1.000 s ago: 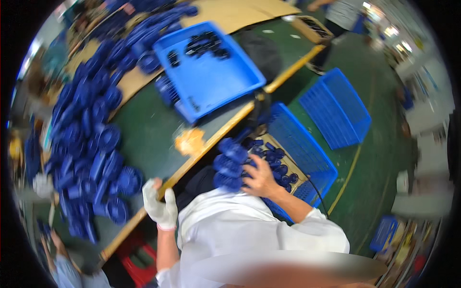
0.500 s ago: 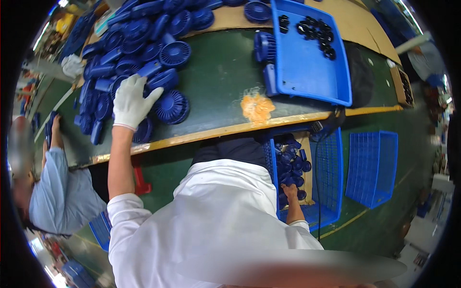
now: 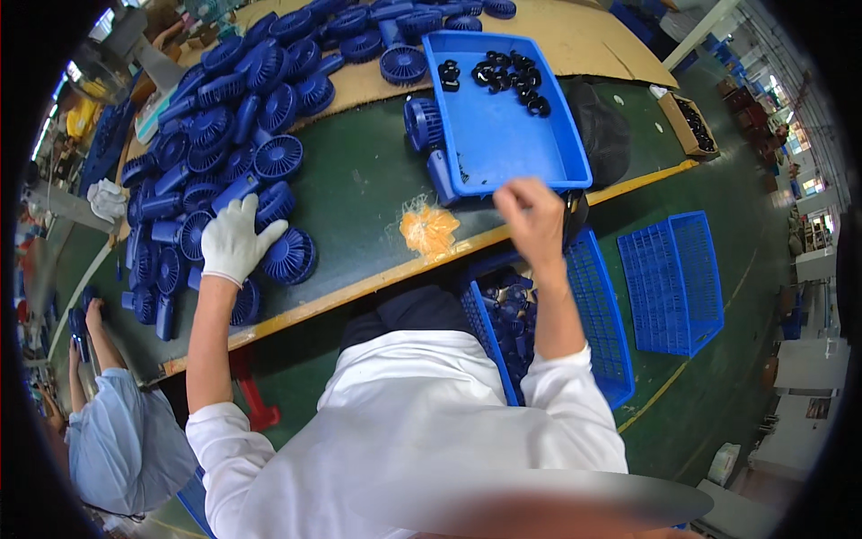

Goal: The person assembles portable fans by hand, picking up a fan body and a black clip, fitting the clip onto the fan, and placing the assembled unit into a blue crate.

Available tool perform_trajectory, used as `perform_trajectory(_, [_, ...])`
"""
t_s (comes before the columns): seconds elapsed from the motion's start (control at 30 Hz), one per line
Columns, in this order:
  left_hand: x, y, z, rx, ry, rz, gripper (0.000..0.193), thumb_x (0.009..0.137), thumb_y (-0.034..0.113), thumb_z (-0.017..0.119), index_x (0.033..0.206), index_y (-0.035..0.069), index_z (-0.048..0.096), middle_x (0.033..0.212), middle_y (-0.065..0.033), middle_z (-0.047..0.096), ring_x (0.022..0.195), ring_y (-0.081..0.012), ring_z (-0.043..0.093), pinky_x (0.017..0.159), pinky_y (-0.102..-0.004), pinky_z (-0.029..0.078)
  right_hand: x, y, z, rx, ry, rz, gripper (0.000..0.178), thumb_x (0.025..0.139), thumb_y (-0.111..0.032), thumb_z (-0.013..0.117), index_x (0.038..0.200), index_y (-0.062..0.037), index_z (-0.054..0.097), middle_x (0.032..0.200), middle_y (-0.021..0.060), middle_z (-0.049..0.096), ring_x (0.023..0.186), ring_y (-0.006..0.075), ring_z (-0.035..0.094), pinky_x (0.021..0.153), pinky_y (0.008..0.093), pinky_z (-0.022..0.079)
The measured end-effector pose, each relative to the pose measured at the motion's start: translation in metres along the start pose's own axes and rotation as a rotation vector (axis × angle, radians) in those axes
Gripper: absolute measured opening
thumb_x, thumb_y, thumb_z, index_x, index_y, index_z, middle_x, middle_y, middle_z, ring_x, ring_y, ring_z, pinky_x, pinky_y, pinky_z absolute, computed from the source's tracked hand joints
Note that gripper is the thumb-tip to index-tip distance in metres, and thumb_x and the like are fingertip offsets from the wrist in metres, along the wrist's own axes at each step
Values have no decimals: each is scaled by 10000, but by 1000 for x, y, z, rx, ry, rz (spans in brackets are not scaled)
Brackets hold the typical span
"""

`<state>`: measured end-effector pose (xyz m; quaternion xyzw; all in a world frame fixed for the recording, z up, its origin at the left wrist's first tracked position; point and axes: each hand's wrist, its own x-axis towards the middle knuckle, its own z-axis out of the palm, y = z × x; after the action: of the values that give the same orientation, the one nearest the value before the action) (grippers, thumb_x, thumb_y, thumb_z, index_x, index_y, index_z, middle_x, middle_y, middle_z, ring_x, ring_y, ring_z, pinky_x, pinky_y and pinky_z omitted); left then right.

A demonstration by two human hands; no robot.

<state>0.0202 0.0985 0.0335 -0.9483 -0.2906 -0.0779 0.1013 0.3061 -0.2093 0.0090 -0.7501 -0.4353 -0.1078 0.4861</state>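
The green tabletop [image 3: 350,198] runs diagonally across the view, with a yellow strip along its front edge. A cardboard sheet [image 3: 593,40] covers part of its far side. The heap of blue fans [image 3: 211,130] occupies the left part of the tabletop and extends onto the cardboard.

A blue mesh crate [image 3: 602,310] stands below the front edge and contains dark blue parts [image 3: 510,314]. A second blue crate [image 3: 651,287] stands to its right, on the green floor [image 3: 660,431].

The blue tray [image 3: 512,153] rests right of the heap, with one fan [image 3: 422,124] against its left side. A black cap-like item [image 3: 603,139] lies beside the tray's right wall.

The left hand [image 3: 235,241], in a white glove, is at the near side of the heap, over the fans. Its fingers are extended and the thumb is spread apart; a firm grip cannot be confirmed. The bare right hand [image 3: 532,220] is raised at the tray's near edge. Its fingers are curled; whether they pinch anything cannot be determined.

An orange patch [image 3: 429,229] marks the tabletop left of the right hand. Small black parts [image 3: 510,76] lie at the tray's far end.
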Motion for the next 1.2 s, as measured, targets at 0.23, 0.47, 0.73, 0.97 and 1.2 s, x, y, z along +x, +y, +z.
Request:
perform_trajectory(0.23, [-10, -5, 3, -86, 22, -132, 629, 782, 559, 681, 1096, 15, 631, 978, -181, 670, 853, -340, 677, 714, -421, 548, 116, 102, 13, -705, -108, 43, 250, 809, -242, 714, 920, -18, 704, 1035, 212, 623, 952, 407, 611, 785, 474, 540])
perform_trajectory(0.47, [4, -2, -25, -203, -228, -316, 614, 718, 564, 741, 926, -3, 630, 997, -222, 673, 922, -378, 662, 809, -437, 529, 133, 146, 42, -937, -189, 77, 152, 854, -89, 553, 857, -47, 699, 1030, 186, 628, 968, 369, 617, 779, 445, 558])
perform_trajectory(0.73, [-3, -20, -16, -234, -277, -192, 454, 749, 392, 703, 998, 19, 629, 1021, -197, 663, 968, -357, 642, 847, -436, 510, 132, 135, 38, -953, -182, -94, 43, 762, -72, 636, 764, -82, 678, 870, 98, 669, 920, 294, 607, 774, 426, 489])
perform_trajectory(0.97, [-7, -7, -46, -254, 90, -117, 479, 619, 268, 826, 966, 18, 609, 875, -159, 640, 790, -327, 646, 715, -408, 522, 137, 122, 32, -959, -39, -138, 70, 725, -69, 654, 735, -119, 702, 822, 38, 685, 910, 253, 584, 769, 397, 424])
perform_trajectory(1.2, [-34, 105, -47, -408, 127, 311, 520, 576, 399, 834, 909, 70, 609, 866, -90, 587, 823, -290, 612, 665, -372, 517, 138, 127, 36, -722, 40, -36, 390, 812, 20, 562, 1182, -100, 587, 983, 147, 639, 826, 363, 672, 685, 464, 554])
